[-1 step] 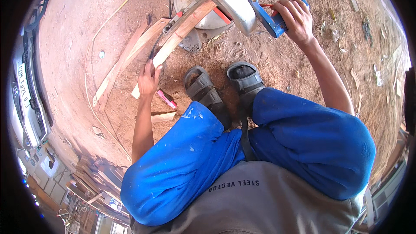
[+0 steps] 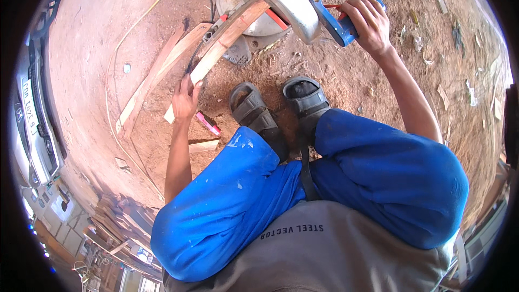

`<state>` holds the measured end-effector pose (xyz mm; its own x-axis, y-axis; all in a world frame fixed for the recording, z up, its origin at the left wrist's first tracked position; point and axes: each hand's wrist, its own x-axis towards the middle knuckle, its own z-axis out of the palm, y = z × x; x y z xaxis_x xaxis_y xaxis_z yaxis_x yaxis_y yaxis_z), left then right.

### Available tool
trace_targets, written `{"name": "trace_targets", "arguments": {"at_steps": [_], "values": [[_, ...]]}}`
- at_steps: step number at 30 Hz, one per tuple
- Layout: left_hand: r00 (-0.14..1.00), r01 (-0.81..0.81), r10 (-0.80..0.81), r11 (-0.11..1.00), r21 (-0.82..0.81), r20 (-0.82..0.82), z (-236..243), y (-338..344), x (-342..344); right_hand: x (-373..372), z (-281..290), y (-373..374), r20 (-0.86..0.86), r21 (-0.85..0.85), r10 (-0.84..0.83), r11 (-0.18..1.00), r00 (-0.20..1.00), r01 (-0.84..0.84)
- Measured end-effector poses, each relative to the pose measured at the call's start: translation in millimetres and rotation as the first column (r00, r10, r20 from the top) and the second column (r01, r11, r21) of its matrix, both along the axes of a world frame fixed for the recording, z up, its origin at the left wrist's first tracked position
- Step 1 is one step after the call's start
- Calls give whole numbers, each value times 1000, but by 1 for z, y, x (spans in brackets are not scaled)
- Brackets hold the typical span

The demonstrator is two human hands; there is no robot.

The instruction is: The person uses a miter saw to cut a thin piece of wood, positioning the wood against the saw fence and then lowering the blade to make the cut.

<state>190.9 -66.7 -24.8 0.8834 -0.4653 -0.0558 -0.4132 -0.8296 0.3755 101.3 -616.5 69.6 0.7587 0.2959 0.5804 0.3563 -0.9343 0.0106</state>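
A chop saw with a silver blade guard (image 2: pixel 278 0) stands on the ground in front of my feet. Its blue D-shaped handle (image 2: pixel 341 31) is in my right hand (image 2: pixel 370 24), the fingers wrapped round it. Across the saw's base lies a light wooden strip (image 2: pixel 219 54), its far end close by the guard. My left hand (image 2: pixel 186 99) grips this strip toward its near end, thumb on the right side. The guard hides the blade, and I cannot tell whether it touches the wood.
Left of the strip, more wooden strips (image 2: pixel 157 73) lean toward the saw's base. A slim pink object (image 2: pixel 208 123) and a wood offcut (image 2: pixel 204 146) lie near my left forearm. A cable (image 2: pixel 108 78) curves along the dusty ground. A car (image 2: pixel 38 113) stands far left; stacked wood (image 2: pixel 116 221) lies lower left.
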Motion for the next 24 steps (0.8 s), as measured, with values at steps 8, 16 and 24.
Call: {"name": "trace_targets", "arguments": {"at_steps": [8,16,24], "values": [[999,-28,28,1000,5,-40,3,-3,-1,-1,-2,-1,-1,-9,-8,1000,1000,8],[998,-32,31,999,-10,-48,2,-2,0,-2,-3,0,-6,-8,-10,1000,1000,10],[1000,-14,14,1000,-16,-18,0,1,2,-2,-9,-2,-13,-11,-9,1000,1000,9]]}}
